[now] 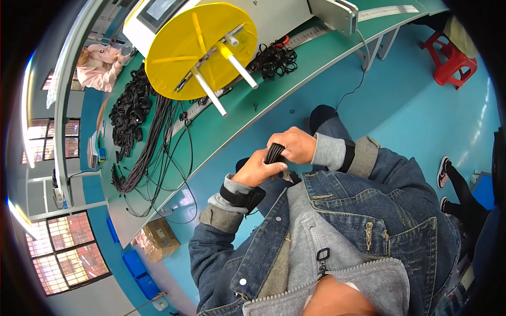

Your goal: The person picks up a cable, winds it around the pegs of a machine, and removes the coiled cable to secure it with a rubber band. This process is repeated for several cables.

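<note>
A small coil of black cable [274, 153] is gripped between my two hands, in front of my jacket. My left hand [258, 169] has its fingers wrapped round the coil's left side, thumb on top. My right hand [296, 145] closes on its right side, the fingers bent over it. A dark end hangs below the coil near my lap, too small to make out. Beyond my hands, a yellow disc [174, 58] with two pale rods stands on a white machine at the green table's edge [232, 138].
Long black cables [153, 142] lie across the table, some looping over its edge. Heaps of coiled cables [129, 108] sit left of and behind the disc. A red stool [450, 60] stands far right. A cardboard box [157, 239] and blue bins [139, 274] are lower left. Other people are nearby.
</note>
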Action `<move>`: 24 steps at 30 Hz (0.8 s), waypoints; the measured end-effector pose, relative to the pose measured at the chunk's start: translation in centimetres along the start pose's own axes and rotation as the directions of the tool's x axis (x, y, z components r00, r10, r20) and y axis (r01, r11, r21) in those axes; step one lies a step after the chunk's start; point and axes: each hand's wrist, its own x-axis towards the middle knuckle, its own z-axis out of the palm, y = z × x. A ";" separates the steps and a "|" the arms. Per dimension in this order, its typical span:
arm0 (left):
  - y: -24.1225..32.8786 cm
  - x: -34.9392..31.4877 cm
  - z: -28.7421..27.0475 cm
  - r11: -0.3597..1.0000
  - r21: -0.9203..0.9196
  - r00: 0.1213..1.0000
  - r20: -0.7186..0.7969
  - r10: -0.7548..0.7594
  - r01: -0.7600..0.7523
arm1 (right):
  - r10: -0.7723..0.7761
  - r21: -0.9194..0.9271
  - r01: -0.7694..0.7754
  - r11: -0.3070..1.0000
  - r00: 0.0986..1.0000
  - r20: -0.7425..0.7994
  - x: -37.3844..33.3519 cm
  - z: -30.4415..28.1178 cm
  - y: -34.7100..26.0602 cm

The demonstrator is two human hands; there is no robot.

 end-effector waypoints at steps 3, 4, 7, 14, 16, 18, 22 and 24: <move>-0.7 0.6 -0.1 0.989 0.076 0.990 -0.079 -0.117 0.123 | 0.063 -0.075 -0.066 0.995 0.997 -0.038 -0.3 1.0 0.5; -1.0 0.9 -0.1 0.976 0.109 0.978 -0.119 -0.174 0.187 | 0.063 -0.082 -0.066 0.994 0.997 -0.042 -0.4 1.2 0.6; -1.3 1.1 0.4 0.982 -0.104 0.980 -0.106 -0.166 0.155 | 0.184 -0.275 -0.174 0.946 0.983 0.012 0.0 1.0 0.1; 0.8 1.2 1.4 0.968 -0.240 0.993 -0.081 -0.090 0.068 | 0.240 -0.315 -0.191 0.930 0.963 0.125 1.5 -0.8 0.2; 1.1 1.5 1.7 0.953 -0.293 0.976 -0.174 -0.130 0.075 | 0.243 -0.275 -0.202 0.940 0.962 0.124 1.5 -1.1 0.5; -0.6 2.3 1.1 0.964 -0.251 0.974 -0.182 -0.135 0.087 | 0.328 -0.389 -0.243 0.889 0.930 0.168 1.3 -0.8 0.4; -2.4 2.7 0.3 0.967 -0.242 0.964 -0.228 -0.139 0.082 | 0.233 -0.180 -0.200 0.963 0.953 0.192 1.6 -3.5 0.1; -1.5 2.3 0.6 0.928 -0.372 0.956 -0.267 -0.119 0.011 | 0.131 -0.204 -0.148 0.968 0.987 -0.095 2.5 -6.2 0.4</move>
